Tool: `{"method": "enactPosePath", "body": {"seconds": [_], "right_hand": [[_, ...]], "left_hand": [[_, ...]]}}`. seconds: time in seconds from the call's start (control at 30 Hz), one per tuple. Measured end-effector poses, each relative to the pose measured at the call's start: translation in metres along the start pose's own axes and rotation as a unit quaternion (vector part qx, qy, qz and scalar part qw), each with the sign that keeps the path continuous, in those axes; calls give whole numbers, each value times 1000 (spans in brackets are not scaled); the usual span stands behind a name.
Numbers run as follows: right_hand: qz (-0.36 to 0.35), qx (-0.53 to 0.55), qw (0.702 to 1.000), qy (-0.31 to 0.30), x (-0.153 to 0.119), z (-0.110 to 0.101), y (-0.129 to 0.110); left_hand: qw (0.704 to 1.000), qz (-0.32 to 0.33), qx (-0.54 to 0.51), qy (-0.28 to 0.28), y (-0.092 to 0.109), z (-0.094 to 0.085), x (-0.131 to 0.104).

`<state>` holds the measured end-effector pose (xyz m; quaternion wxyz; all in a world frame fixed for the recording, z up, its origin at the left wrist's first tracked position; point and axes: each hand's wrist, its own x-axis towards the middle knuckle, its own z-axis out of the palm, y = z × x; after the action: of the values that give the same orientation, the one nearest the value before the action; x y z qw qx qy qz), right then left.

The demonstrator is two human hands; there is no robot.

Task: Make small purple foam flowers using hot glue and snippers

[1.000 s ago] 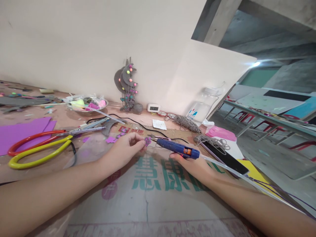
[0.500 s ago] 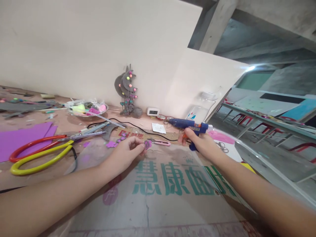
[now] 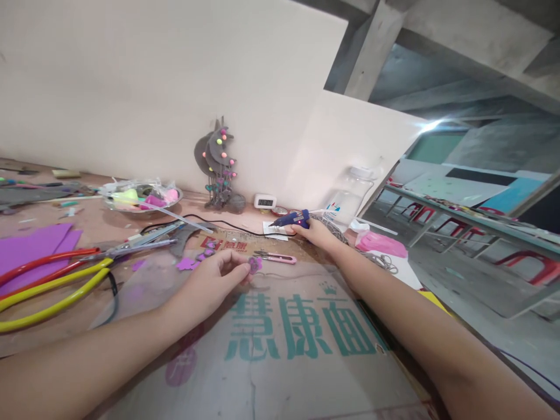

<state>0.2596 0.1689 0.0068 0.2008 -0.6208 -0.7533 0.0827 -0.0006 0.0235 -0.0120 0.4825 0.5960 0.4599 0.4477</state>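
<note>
A small purple flower cutout (image 3: 255, 265) is pinched between the thumb and fingers of my left hand (image 3: 226, 274), just above the plastic-covered cardboard. My right hand (image 3: 317, 231) grips a blue hot glue gun (image 3: 291, 220) farther back on the table. Its nozzle points left, over a small white paper square (image 3: 275, 231). Between my hands lies a small pink-handled cutting tool (image 3: 280, 258). More purple cutouts (image 3: 188, 264) rest just left of my left hand.
Large scissors (image 3: 87, 286) with red and yellow handles lie at left beside purple sheets (image 3: 30, 251). Behind stand a bowl (image 3: 144, 207) of coloured pieces, a grey moon ornament (image 3: 219, 160), a small digital clock (image 3: 265, 202) and a clear plastic jar (image 3: 350, 195).
My right hand has carried the glue gun back and left, down toward the white paper square. My left hand keeps its pinch on the flower cutout. The view has shifted slightly right.
</note>
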Motion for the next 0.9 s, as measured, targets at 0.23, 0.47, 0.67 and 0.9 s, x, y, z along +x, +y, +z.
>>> {"method": "enactPosePath", "body": {"seconds": [0.23, 0.47, 0.67, 0.9], "right_hand": [[-42, -65, 997, 11, -24, -17, 4], [-169, -188, 962, 99, -61, -25, -20], [-301, -28, 953, -9, -101, -21, -70], [-286, 56, 951, -100, -124, -1, -90]], "left_hand": [[1000, 3, -2, 2, 6, 0, -5], [1000, 9, 6, 16, 4, 0, -2], [999, 19, -10, 25, 0, -2, 1], [999, 24, -23, 27, 3, -2, -1]]}}
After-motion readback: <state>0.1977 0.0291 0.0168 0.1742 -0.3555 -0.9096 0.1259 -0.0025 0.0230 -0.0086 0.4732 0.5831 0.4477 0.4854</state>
